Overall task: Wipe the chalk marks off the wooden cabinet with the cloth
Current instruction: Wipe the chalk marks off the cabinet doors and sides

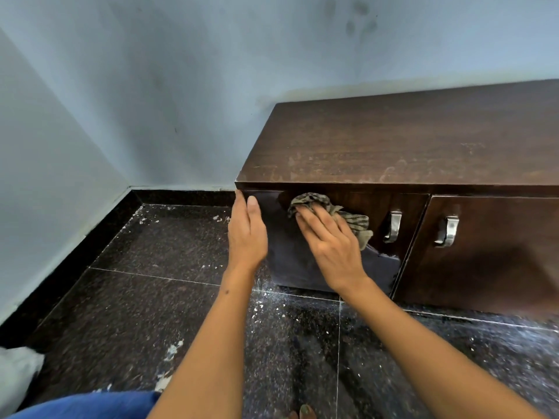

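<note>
Under straight right-hand fingers, cloth flat against cabinet door.

Cabinet: right end cut off by the frame edge. Cloth: middle hidden under the right hand. Left door behind both hands: partly covered; chalk marks there cannot be told. Blue garment and toes, below the cabinet: cropped at the bottom edge.

Right hand presses cloth on cabinet door (chalk perhaps faint).
</note>
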`<control>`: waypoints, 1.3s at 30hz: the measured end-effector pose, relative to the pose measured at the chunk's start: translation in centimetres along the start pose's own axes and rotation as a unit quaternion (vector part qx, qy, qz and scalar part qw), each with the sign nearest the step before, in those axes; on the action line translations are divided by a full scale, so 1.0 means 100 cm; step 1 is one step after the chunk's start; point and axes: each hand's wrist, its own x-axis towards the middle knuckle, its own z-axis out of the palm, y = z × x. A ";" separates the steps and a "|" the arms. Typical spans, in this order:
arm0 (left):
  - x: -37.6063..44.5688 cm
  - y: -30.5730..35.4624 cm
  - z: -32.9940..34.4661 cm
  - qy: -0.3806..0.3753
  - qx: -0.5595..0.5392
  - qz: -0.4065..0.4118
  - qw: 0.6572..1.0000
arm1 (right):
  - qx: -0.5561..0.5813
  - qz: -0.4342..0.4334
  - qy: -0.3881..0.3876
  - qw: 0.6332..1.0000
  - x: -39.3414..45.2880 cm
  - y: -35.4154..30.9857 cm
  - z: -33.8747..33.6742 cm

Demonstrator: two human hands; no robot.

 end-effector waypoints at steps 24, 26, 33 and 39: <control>0.039 -0.010 -0.067 -0.133 0.470 0.310 0.816 | -0.006 -0.009 0.006 1.000 0.011 -0.010 0.003; 0.038 -0.011 -0.064 -0.130 0.463 0.309 0.820 | 0.001 0.009 0.004 1.000 0.019 -0.022 0.007; 0.042 -0.010 -0.069 -0.129 0.475 0.320 0.809 | 0.016 -0.062 -0.072 0.995 0.018 -0.024 0.013; 0.038 -0.009 -0.067 -0.126 0.453 0.318 0.823 | 0.012 -0.028 -0.054 0.998 0.033 -0.039 0.014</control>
